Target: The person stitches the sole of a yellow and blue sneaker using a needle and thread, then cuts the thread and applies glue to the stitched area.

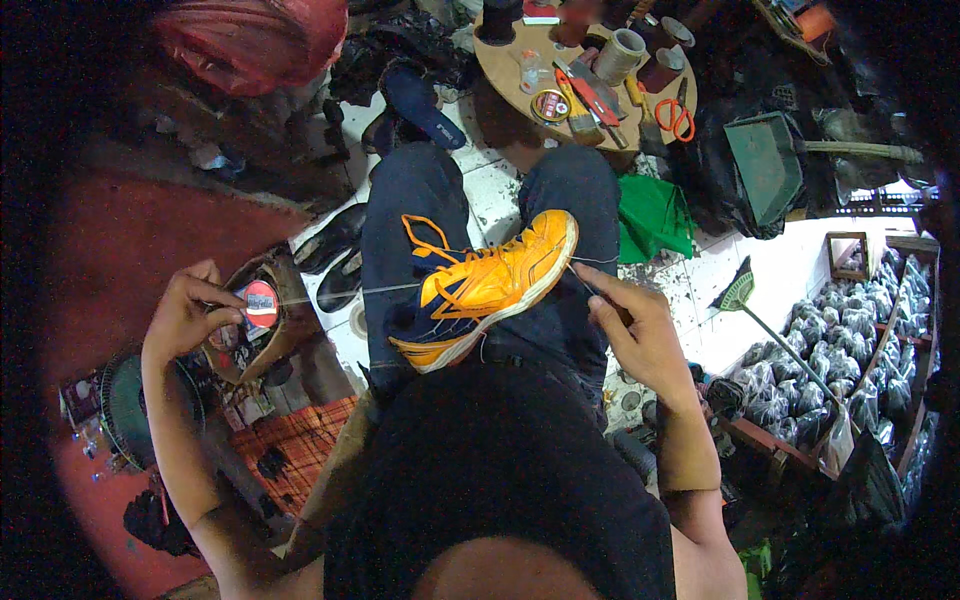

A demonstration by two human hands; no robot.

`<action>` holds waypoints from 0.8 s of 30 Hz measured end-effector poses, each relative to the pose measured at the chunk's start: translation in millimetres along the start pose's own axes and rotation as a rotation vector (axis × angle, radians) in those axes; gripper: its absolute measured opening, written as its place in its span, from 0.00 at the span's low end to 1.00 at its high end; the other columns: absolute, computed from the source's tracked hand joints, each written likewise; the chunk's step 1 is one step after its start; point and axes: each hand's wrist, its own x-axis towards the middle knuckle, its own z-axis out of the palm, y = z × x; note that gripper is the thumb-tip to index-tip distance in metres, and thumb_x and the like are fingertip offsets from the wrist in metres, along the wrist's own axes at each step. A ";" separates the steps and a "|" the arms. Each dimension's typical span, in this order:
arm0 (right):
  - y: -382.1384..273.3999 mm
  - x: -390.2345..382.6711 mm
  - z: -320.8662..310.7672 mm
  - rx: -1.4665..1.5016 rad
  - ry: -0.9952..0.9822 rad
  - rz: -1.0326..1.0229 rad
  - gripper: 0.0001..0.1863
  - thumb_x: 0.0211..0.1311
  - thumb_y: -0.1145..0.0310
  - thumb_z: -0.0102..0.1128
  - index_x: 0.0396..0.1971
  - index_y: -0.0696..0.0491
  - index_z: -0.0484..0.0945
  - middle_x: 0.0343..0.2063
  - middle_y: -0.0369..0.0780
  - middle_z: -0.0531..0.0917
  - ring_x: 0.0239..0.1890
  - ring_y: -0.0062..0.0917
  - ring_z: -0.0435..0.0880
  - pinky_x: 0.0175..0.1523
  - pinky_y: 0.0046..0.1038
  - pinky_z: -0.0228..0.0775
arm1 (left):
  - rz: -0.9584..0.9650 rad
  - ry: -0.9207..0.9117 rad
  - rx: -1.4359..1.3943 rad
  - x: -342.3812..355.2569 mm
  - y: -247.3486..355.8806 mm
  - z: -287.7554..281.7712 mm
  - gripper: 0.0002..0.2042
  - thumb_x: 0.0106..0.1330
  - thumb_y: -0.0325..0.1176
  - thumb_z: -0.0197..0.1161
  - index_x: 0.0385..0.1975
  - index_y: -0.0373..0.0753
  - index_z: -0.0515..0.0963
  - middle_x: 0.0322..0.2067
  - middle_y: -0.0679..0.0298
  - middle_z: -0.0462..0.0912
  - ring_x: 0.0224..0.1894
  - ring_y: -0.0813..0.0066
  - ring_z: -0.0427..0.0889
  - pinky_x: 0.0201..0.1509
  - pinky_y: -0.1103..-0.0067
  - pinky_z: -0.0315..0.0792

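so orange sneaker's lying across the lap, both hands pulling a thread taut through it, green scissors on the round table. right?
Not quite: the scissors on the round table have orange handles, as the head view shows. The rest holds: orange sneaker across the lap, left hand and right hand pulling thread taut.

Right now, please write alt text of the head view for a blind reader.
An orange sports shoe lies on the person's lap, with thread pulled tight between the left hand and the right hand. A round table with tools stands ahead.

Lap (560, 190) carries orange shoe (490, 285) (sole to right); round table (520, 75): scissors (676, 117), brush (578, 112)
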 end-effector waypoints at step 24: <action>-25.9 51.3 -40.7 -0.669 -0.506 0.054 0.19 0.66 0.67 0.55 0.54 0.39 0.86 0.37 0.50 0.88 0.43 0.47 0.87 0.51 0.47 0.79 | 0.016 -0.984 -0.480 154.5 129.8 209.8 0.23 0.73 0.38 0.59 0.66 0.41 0.73 0.61 0.60 0.80 0.62 0.70 0.77 0.66 0.73 0.71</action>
